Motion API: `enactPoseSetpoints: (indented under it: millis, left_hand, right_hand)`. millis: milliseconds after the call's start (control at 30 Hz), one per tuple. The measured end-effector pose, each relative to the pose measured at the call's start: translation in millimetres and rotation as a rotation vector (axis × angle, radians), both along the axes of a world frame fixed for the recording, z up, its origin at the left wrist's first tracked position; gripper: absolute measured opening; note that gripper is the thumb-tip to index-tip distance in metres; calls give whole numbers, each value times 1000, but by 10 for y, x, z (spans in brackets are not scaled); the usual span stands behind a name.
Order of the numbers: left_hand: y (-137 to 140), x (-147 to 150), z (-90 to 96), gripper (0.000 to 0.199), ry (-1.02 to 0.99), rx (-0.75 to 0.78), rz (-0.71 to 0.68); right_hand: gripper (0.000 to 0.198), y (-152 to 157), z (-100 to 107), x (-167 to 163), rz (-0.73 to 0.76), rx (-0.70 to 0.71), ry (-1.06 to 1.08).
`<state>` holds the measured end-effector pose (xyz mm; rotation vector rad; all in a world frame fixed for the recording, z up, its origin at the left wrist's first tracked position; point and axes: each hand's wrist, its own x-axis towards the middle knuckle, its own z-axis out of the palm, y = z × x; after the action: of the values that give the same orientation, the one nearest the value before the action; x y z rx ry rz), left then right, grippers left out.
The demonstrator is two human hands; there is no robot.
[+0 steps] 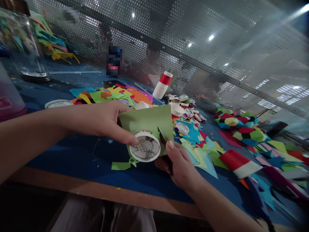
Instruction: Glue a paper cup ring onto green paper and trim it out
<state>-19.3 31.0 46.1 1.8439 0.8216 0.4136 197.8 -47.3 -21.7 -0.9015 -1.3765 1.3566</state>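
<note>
My left hand (116,124) grips an olive-green sheet of paper (149,117) by its left side, fingers behind it. Its thumb presses on the rim of a white round cup bottom (145,147) that lies against the sheet and bears a black line drawing. My right hand (178,161) is closed around scissors, and a dark blade (161,135) shows in front of the sheet, right of the round piece. The scissors' handles are hidden in the fingers. Just below hangs or lies a light-green paper scrap (120,166); which, I cannot tell.
Coloured paper scraps (135,95) cover the blue table beyond my hands. A stack of paper cups (163,85) stands behind, near cut cup pieces (190,111). At right lie a red-and-white cup (238,162) and a blue glue gun (257,196). A glass jar (29,48) stands at left.
</note>
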Motion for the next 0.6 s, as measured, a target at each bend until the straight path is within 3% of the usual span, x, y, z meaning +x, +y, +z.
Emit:
enactPoseSetpoints:
  millis: [233,400,600]
  left_hand:
    - [39,-13,-50,21,-48,-44,-45]
    - [82,-18,-92,28,-162,-34,-149]
    - [109,-41,-105,29,-187,-48,-159]
  right_hand:
    - [45,0,-44,55,-10,-54,-57]
    - [46,1,-12,62,8,-46,-61]
    - [46,6,22,47,-10,-44,-52]
